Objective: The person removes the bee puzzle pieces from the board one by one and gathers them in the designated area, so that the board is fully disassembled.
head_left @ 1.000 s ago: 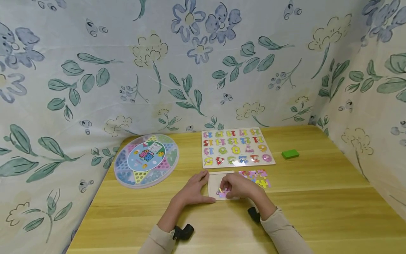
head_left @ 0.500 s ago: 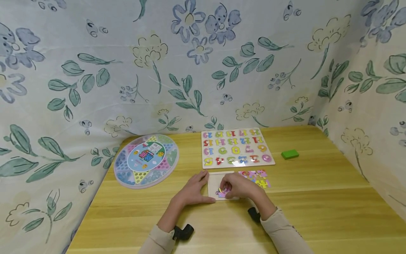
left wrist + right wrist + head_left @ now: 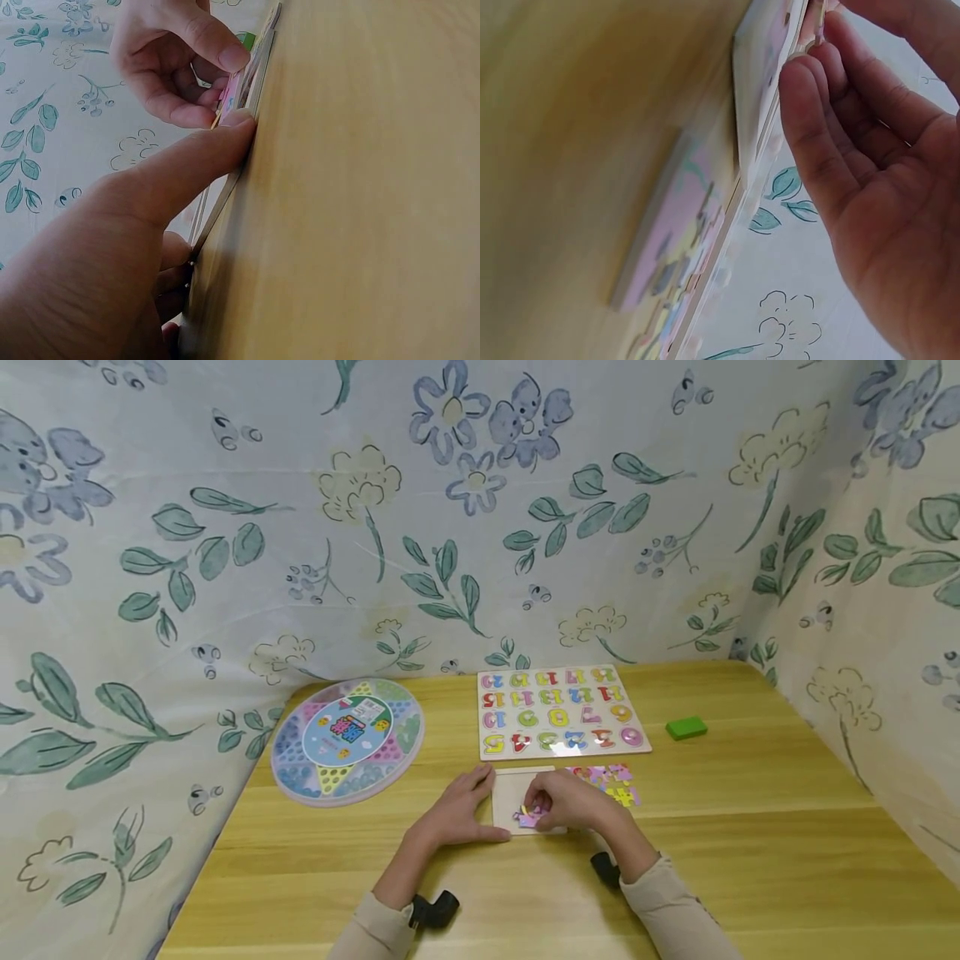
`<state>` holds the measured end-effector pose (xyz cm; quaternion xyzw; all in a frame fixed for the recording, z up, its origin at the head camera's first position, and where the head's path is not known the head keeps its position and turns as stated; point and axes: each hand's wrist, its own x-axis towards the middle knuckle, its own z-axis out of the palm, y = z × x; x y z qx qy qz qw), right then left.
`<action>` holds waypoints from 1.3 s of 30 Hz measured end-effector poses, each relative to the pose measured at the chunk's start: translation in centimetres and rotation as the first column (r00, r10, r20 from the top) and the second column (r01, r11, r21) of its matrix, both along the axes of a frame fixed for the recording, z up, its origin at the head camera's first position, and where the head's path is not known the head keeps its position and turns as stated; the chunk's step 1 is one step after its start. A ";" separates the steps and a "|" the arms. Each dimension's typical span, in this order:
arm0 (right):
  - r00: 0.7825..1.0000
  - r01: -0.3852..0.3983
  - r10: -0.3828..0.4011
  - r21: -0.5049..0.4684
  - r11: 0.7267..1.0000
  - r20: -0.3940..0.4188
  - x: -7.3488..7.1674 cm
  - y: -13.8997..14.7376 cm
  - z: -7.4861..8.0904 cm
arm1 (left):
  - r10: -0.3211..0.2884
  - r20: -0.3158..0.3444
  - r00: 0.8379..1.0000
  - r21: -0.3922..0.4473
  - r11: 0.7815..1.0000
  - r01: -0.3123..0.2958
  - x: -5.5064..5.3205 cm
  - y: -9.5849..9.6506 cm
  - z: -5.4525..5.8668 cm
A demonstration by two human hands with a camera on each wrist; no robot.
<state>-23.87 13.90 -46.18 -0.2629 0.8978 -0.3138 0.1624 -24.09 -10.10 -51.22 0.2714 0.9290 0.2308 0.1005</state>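
My left hand (image 3: pixel 459 810) grips the left side of a shallow pale wooden puzzle tray (image 3: pixel 510 789), thumb at the near edge and fingers at the far corner. Low over the tray, my right hand (image 3: pixel 572 802) pinches a small puzzle piece (image 3: pixel 231 91) between thumb and fingertips. Its pink face shows in the left wrist view, and a thin edge of it in the right wrist view. Pink-purple puzzle print (image 3: pixel 528 821) shows at the tray's near side, partly covered by the right fingers. The tray's right part is hidden under the right hand.
Right of the tray lie several joined pink and yellow puzzle pieces (image 3: pixel 621 793). Behind it is a number puzzle board (image 3: pixel 555 752), with a green block (image 3: pixel 686 727) to its right. A round Chinese checkers board (image 3: pixel 347 739) lies left. Floral cloth (image 3: pixel 480 568) hangs behind the table.
The head view has shifted very slightly. Both hands keep the same places, the left on the tray and the right pinching the puzzle piece over it, with only tiny finger movement.
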 end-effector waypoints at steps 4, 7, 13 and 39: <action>1.000 0.009 -0.009 -0.001 1.000 0.000 0.2 0.4 0.2 | 0.000 -0.001 1.000 -0.004 1.000 0.000 0.0 0.1 0.0; 0.999 0.031 -0.031 0.005 1.000 0.011 0.4 0.8 0.3 | 0.003 0.002 1.000 -0.008 1.000 -0.003 0.0 0.1 0.0; 0.999 0.037 -0.037 0.019 0.999 -0.014 0.4 2.1 0.4 | 0.008 0.006 1.000 -0.013 1.000 -0.008 0.1 0.1 0.2; 0.998 0.061 -0.061 0.003 0.998 -0.029 0.5 7.1 0.0 | -0.010 0.015 1.000 -0.004 1.000 0.010 0.1 0.1 0.3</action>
